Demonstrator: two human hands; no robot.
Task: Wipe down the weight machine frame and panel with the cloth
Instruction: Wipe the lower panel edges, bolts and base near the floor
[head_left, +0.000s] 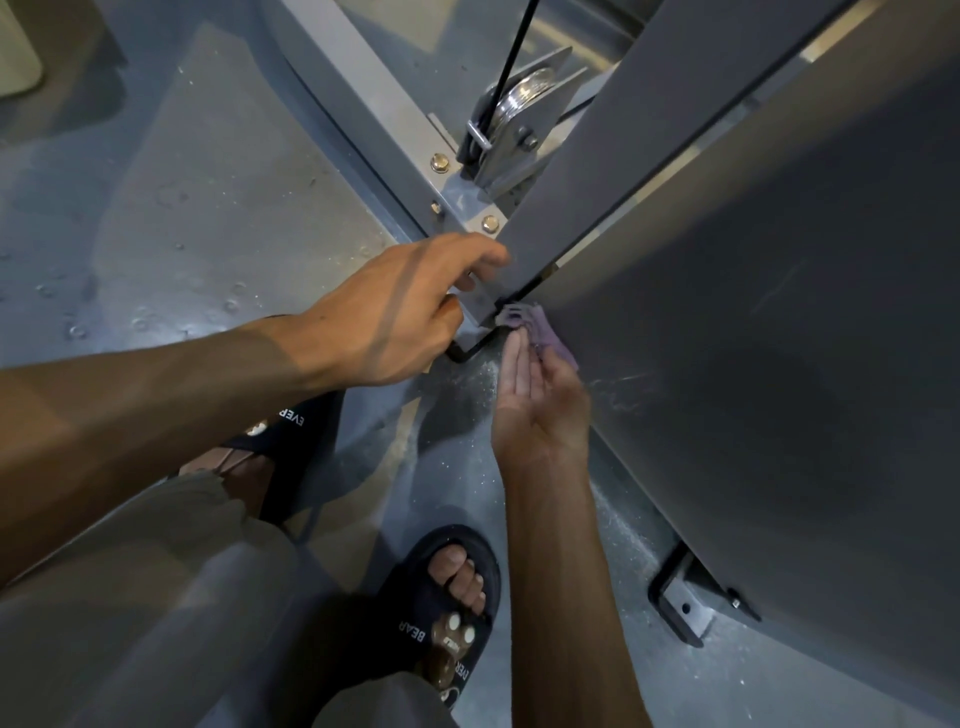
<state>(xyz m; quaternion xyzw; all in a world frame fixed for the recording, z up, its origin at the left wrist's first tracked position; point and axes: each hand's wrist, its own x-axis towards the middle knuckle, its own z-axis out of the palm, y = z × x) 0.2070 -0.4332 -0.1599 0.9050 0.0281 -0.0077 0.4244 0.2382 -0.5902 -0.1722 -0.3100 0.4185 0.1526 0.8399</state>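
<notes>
- Two hands meet at the foot of the machine: your right hand (540, 410) lies palm-up with its fingers nearly straight, pressing the purple cloth (530, 330) against the bottom corner of the grey panel (753, 364).
- Most of the cloth is hidden behind your fingertips and the panel's edge, so you cannot tell how much of it is bunched there.
- Your left hand (400, 312) curls over the base frame (374, 104) beside that corner; its fingertips are out of sight behind the metal, so whether they actually clasp it cannot be told.
- Behind the corner, a pulley (524, 98) and black cable (511, 57) sit partly screened by the upright.
- Open floor (208, 208) spreads to your left; your sandals (447, 613) stand close beneath the panel's lower edge.
</notes>
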